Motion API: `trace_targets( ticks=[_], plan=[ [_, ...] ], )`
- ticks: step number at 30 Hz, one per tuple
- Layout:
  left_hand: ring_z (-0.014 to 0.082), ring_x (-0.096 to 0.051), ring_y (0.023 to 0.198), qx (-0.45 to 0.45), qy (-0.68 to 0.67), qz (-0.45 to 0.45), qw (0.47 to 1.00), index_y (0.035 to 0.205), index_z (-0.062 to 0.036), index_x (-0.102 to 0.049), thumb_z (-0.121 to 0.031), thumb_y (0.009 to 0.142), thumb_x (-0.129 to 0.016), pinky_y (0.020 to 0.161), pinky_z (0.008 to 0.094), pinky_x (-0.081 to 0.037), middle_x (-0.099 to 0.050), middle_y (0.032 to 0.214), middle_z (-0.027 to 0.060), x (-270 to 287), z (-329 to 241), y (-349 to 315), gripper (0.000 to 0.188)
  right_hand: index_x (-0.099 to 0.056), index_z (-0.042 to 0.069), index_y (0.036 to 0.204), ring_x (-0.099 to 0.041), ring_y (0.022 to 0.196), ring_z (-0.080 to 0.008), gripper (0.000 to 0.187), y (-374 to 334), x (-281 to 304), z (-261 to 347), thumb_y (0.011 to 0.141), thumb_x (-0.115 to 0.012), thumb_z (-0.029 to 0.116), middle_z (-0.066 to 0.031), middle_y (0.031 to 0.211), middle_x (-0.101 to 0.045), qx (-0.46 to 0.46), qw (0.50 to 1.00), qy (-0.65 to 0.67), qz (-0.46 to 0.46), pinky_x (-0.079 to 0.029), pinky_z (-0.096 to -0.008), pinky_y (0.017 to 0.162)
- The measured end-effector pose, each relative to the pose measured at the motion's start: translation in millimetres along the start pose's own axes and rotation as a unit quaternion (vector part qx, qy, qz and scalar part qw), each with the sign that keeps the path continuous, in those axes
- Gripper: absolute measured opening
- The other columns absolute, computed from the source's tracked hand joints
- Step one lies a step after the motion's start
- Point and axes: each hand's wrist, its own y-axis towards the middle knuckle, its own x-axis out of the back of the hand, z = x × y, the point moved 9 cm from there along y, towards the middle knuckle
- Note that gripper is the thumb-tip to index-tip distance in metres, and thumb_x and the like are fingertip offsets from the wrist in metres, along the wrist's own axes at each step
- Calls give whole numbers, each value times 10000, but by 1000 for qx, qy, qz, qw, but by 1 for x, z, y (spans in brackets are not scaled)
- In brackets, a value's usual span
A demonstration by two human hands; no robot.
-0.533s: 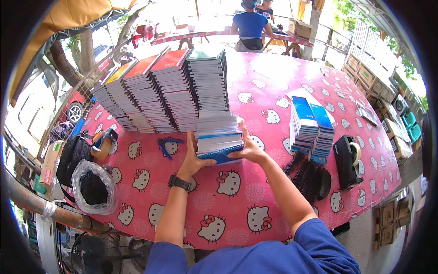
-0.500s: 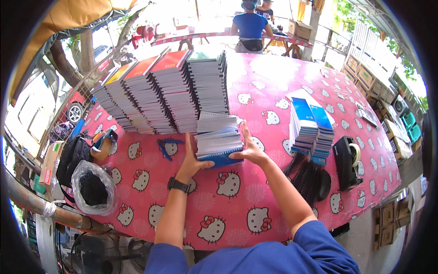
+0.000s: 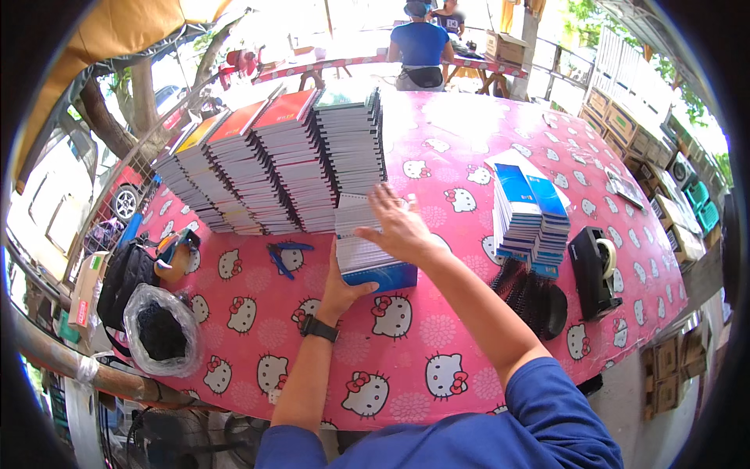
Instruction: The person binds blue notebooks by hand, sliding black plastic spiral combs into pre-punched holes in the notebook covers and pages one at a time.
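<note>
In front of me stands a short stack of spiral notebooks (image 3: 355,252), its white page edges and wire bindings facing up and a blue cover (image 3: 394,276) at its near side. My left hand (image 3: 341,291) grips the stack's left side, thumb across the near corner. Over the stack's right part, my right hand (image 3: 400,229) has its fingers spread; whether they touch the pages I cannot tell. Behind it rise several tall stacks of spiral notebooks (image 3: 293,160) with red, orange, yellow and green covers. Blue-handled pliers (image 3: 280,258) lie left of my left hand.
Right of my hands are blue-covered notebooks (image 3: 519,211), black binding coils (image 3: 522,293) and a black tape dispenser (image 3: 591,273). At left sit a clear plastic bag (image 3: 162,327) with black contents and a black bag (image 3: 131,273). Two people are at a far table (image 3: 336,62).
My right hand has left the stack's right side and moved up and left over its top, fingers spread. My left hand still grips the left side.
</note>
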Motion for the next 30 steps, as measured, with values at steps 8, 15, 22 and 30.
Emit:
trace_targets(
  ticks=[8, 15, 22, 30],
  plan=[
    [258, -479, 1197, 22, 42, -4, 999, 1447, -37, -21, -29, 593, -829, 999, 380, -421, -424, 1331, 165, -7, 7, -6, 1175, -97, 55, 1484, -53, 1423, -382, 907, 12, -34, 26, 864, -444, 619, -228, 1532, -62, -3, 999, 15, -34, -90, -635, 1086],
    [270, -484, 1193, -5, 89, -28, 996, 1444, -30, -34, -51, 599, -833, 990, 373, -428, -439, 1315, 186, -5, 5, -7, 1162, -184, 27, 1458, -218, 1368, -388, 870, 11, -33, 29, 854, -512, 561, -218, 1477, -253, 8, 999, 19, -37, -189, -548, 1084],
    [279, -488, 1187, -24, 70, -29, 997, 1447, -23, -25, -58, 606, -833, 993, 384, -427, -441, 1313, 195, -1, 3, -6, 1166, -263, 37, 1424, -275, 1341, -363, 834, 19, -30, 28, 832, -550, 549, -201, 1440, -313, 4, 996, 25, -82, -230, -516, 1073],
    [249, -456, 1199, 42, 147, -65, 986, 1453, -21, -114, -67, 695, -786, 984, 363, -421, -384, 1358, 152, 14, 6, -5, 1013, -574, 67, 1198, -442, 1205, -300, 543, -7, -9, 37, 825, -619, 459, -123, 1283, -515, 157, 984, 83, -24, -328, -444, 1025]
  ],
)
